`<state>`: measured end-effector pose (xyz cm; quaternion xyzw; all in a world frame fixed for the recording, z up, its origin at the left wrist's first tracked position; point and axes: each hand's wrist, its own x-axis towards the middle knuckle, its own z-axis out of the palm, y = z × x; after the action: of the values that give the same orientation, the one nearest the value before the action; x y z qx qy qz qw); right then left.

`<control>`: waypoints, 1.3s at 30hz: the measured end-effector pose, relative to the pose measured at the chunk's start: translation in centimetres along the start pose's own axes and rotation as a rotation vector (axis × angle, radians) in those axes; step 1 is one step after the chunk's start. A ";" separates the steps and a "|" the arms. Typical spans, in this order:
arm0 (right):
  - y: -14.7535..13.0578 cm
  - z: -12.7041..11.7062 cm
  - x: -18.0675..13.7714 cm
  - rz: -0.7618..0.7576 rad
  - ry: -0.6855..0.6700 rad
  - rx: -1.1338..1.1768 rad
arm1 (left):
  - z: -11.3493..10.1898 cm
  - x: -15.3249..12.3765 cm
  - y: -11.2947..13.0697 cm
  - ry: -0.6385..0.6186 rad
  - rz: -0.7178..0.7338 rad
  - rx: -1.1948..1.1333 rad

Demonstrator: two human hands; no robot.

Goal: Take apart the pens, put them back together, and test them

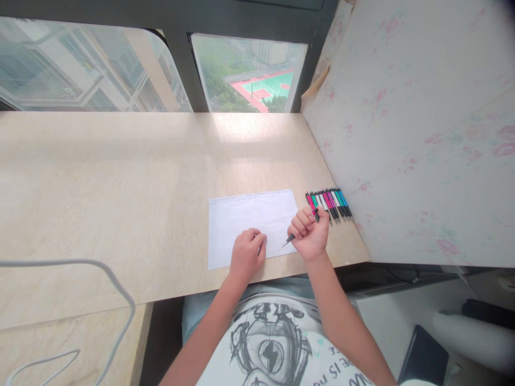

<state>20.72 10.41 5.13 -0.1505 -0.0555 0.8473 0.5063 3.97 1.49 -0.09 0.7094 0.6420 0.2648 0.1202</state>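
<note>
My right hand (309, 234) is closed around a pen (289, 239). Its dark grip and pointed tip stick out at the lower left, over the paper's right part, and its dark upper end shows by my thumb. On the white sheet of paper (225, 230) rests my left hand (248, 253), fingers curled in and thumb near the index finger, with no object visible in it. A line of small faint print or writing runs along the sheet's top edge. Just beyond my right hand lies a row of several click pens (332, 200) in pink, green, white, purple and blue with black grips.
The beige stone-patterned desk (120, 187) meets a flowered wall (414, 134) on the right and windows at the back. A grey-white cable (116, 284) loops over the left front. A dark flat object (424, 356) sits low at the right.
</note>
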 end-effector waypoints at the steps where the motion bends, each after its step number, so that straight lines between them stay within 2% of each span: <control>1: 0.0 0.0 0.0 -0.002 0.004 -0.007 | 0.0 0.0 0.0 -0.001 -0.001 0.000; 8: 0.1 0.4 0.0 -0.050 0.064 -0.141 | 0.0 0.0 -0.1 0.000 0.004 -0.006; 13: 1.1 0.5 0.2 -0.018 0.022 -0.314 | -0.6 0.0 0.4 0.065 -0.012 -0.136; 16: 2.2 0.6 -0.2 -0.072 0.001 -0.571 | -1.2 0.3 1.5 0.089 -0.080 -0.430; 19: 3.2 1.0 -0.7 -0.044 -0.058 -0.928 | -1.5 0.8 2.7 0.017 -0.234 -0.848; 21: 3.7 1.2 -1.0 -0.033 -0.114 -1.123 | -1.5 1.0 3.3 0.012 -0.352 -1.070; 25: 4.1 0.7 -1.2 -0.154 -0.096 -1.313 | -1.8 1.2 3.1 0.134 -0.572 -1.372; 28: 4.4 -0.2 -1.4 -0.143 0.034 -1.254 | -2.3 1.1 2.4 0.213 -0.674 -1.584; 31: 5.1 -0.9 -1.5 -0.119 0.145 -1.060 | -2.4 1.0 2.0 0.218 -0.701 -1.667; 35: 6.4 -1.1 -1.3 -0.096 0.197 -0.724 | -2.2 0.9 2.1 0.179 -0.677 -1.656; 39: 7.1 -1.1 -0.9 -0.098 0.302 -0.410 | -2.2 0.7 2.2 0.200 -0.625 -1.586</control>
<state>15.50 6.11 2.54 -0.3719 -0.1570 0.7609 0.5081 4.70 1.46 3.06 0.1795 0.4409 0.6514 0.5908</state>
